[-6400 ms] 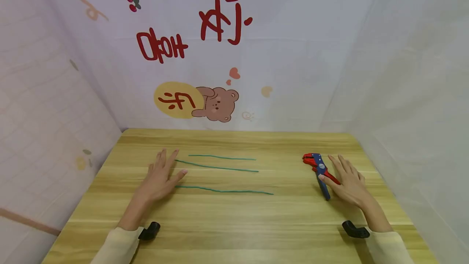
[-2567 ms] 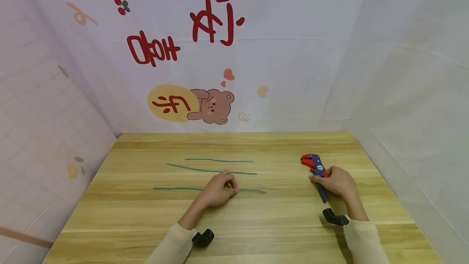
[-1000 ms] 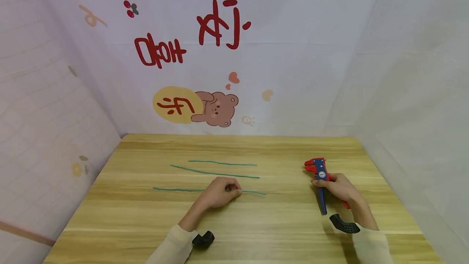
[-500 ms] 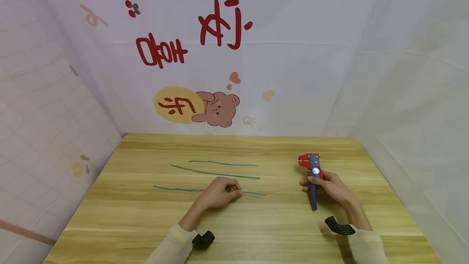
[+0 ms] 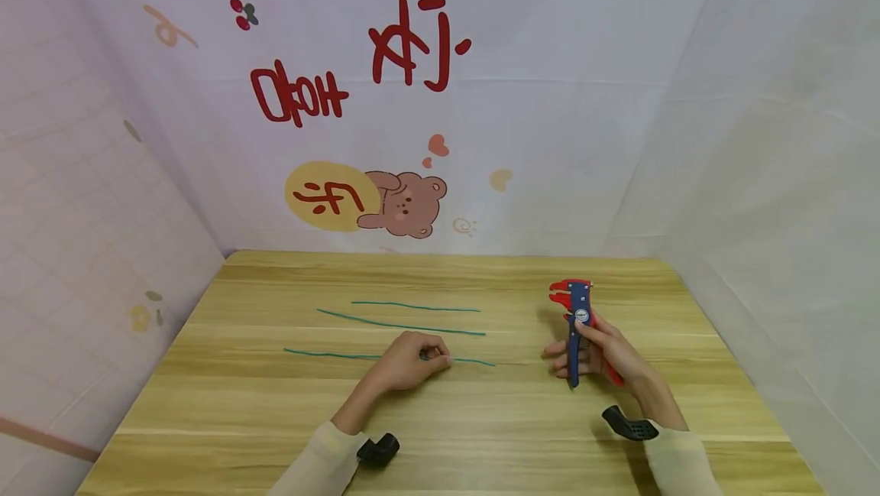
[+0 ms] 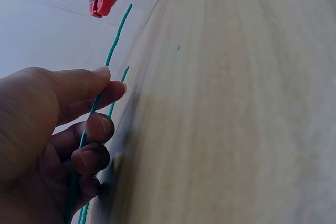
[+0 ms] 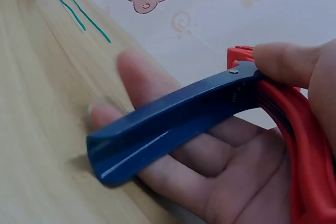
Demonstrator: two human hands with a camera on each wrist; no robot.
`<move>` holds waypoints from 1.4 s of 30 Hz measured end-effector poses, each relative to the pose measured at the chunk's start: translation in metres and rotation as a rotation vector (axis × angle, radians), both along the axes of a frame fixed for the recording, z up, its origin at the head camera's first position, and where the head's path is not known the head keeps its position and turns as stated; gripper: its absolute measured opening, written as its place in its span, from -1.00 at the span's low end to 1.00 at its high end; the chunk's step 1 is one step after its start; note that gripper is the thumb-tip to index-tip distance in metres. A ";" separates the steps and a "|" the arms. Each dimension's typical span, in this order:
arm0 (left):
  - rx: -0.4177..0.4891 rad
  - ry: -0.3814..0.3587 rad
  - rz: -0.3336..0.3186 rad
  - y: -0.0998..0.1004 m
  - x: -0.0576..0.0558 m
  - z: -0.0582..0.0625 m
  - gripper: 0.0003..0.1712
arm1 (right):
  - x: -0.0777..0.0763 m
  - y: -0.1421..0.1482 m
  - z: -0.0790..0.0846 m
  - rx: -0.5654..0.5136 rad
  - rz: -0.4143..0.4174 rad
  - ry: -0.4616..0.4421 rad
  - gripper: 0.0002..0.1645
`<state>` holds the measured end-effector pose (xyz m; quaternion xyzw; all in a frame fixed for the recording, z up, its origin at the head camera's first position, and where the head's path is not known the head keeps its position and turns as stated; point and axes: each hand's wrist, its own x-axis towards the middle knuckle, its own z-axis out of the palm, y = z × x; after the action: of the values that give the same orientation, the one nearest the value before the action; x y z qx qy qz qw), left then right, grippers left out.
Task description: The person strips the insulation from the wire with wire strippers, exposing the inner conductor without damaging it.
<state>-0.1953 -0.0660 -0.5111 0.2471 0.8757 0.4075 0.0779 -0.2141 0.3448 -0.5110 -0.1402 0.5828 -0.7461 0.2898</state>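
**Tool lifted, wire pinned**

The wire stripper (image 5: pixel 576 320) has come up off the surface (image 5: pixel 481 419) – right hand (image 5: pixel 605 354) grasping its handles. Left hand (image 5: pixel 406 362) fingers pinch the nearest green wire (image 5: pixel 330 354), lying flat. Best steady that wire's end before bringing the tool's mouth across.

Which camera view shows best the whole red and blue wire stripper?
The head view: the wire stripper appears complete in the right hand. The right wrist view shows only its handles close; the left wrist view shows just its red head, far off.
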 end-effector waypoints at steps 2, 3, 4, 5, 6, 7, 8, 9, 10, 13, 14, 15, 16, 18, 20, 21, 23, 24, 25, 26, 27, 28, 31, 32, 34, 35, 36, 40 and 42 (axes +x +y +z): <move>0.002 -0.001 0.001 0.000 0.000 0.000 -0.89 | 0.001 -0.001 0.000 0.041 -0.010 0.014 -0.48; 0.001 0.000 0.001 0.000 0.000 0.000 -0.89 | 0.001 -0.002 0.000 0.067 -0.017 0.025 -0.44; 0.000 -0.001 0.002 -0.001 0.000 0.001 -0.89 | 0.001 -0.003 0.000 0.094 -0.026 0.037 -0.41; 0.001 0.000 0.003 -0.001 0.000 0.001 -0.89 | 0.002 -0.004 0.000 0.119 -0.032 0.053 -0.38; 0.001 -0.001 0.004 -0.001 0.000 0.002 -0.89 | 0.002 -0.005 -0.001 0.141 -0.038 0.063 -0.35; 0.001 -0.003 0.005 -0.002 0.001 0.002 -0.89 | 0.002 -0.007 -0.001 0.158 -0.042 0.076 -0.34; 0.003 0.000 0.003 -0.002 0.001 0.002 -0.89 | 0.003 -0.008 -0.001 0.168 -0.043 0.086 -0.35; 0.003 -0.003 0.004 -0.003 0.001 0.002 -0.89 | 0.003 -0.009 -0.002 0.171 -0.041 0.093 -0.36; 0.004 -0.001 0.003 -0.003 0.001 0.003 -0.88 | 0.003 -0.010 -0.003 0.166 -0.039 0.097 -0.38; 0.000 0.006 -0.001 -0.004 0.001 0.003 -0.88 | 0.003 -0.011 -0.005 0.117 -0.021 0.107 -0.44; -0.002 0.010 -0.003 -0.003 0.001 0.003 -0.88 | 0.004 -0.012 -0.006 0.090 -0.012 0.109 -0.46; -0.004 0.011 -0.003 -0.003 0.001 0.003 -0.88 | 0.004 -0.012 -0.007 0.062 0.001 0.111 -0.48; -0.004 0.015 -0.004 -0.003 0.001 0.003 -0.88 | 0.005 -0.012 -0.008 0.033 0.012 0.113 -0.51; -0.004 0.018 -0.006 -0.002 0.001 0.004 -0.87 | 0.005 -0.014 -0.010 -0.028 0.040 0.116 -0.57; -0.002 0.021 -0.010 -0.002 0.001 0.004 -0.87 | 0.006 -0.016 -0.011 -0.092 0.067 0.115 -0.58; 0.001 0.020 -0.011 -0.002 0.001 0.004 -0.86 | 0.006 -0.017 -0.011 -0.121 0.081 0.116 -0.56; 0.006 0.017 -0.015 -0.004 0.001 0.003 -0.86 | 0.007 -0.021 -0.012 -0.171 0.105 0.115 -0.52; 0.011 0.011 -0.014 -0.005 0.002 0.003 -0.86 | 0.008 -0.022 -0.012 -0.187 0.120 0.115 -0.51; 0.015 0.007 -0.014 -0.006 0.002 0.002 -0.86 | 0.008 -0.024 -0.012 -0.195 0.130 0.114 -0.51; 0.016 -0.003 -0.012 -0.007 0.002 0.001 -0.86 | 0.009 -0.026 -0.011 -0.197 0.138 0.117 -0.52; 0.017 -0.012 -0.009 -0.008 0.003 0.000 -0.86 | 0.009 -0.028 -0.011 -0.198 0.142 0.118 -0.54; 0.018 -0.018 -0.005 -0.009 0.003 0.000 -0.86 | 0.009 -0.030 -0.010 -0.199 0.144 0.119 -0.54; 0.014 -0.027 0.005 -0.011 0.002 -0.002 -0.85 | 0.009 -0.034 -0.008 -0.210 0.148 0.130 -0.52; 0.011 -0.028 0.008 -0.011 0.002 -0.002 -0.85 | 0.009 -0.034 -0.008 -0.221 0.154 0.132 -0.49; 0.009 -0.018 0.011 -0.011 0.001 -0.001 -0.84 | 0.008 -0.036 -0.006 -0.228 0.161 0.138 -0.42; 0.010 -0.019 0.013 -0.011 0.001 0.000 -0.83 | 0.008 -0.036 -0.005 -0.223 0.160 0.140 -0.42; 0.013 -0.021 0.015 -0.010 0.001 0.001 -0.83 | 0.008 -0.037 -0.005 -0.212 0.156 0.143 -0.42; 0.027 -0.030 0.015 -0.012 0.000 0.005 -0.81 | 0.009 -0.042 -0.002 -0.154 0.115 0.158 -0.59; 0.036 -0.034 0.019 -0.014 -0.001 0.007 -0.81 | 0.009 -0.047 -0.001 -0.127 0.094 0.164 -0.69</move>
<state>-0.1959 -0.0802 -0.5040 0.2335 0.8689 0.4282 0.0843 -0.2050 0.2980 -0.5118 -0.2462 0.5490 -0.7530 0.2664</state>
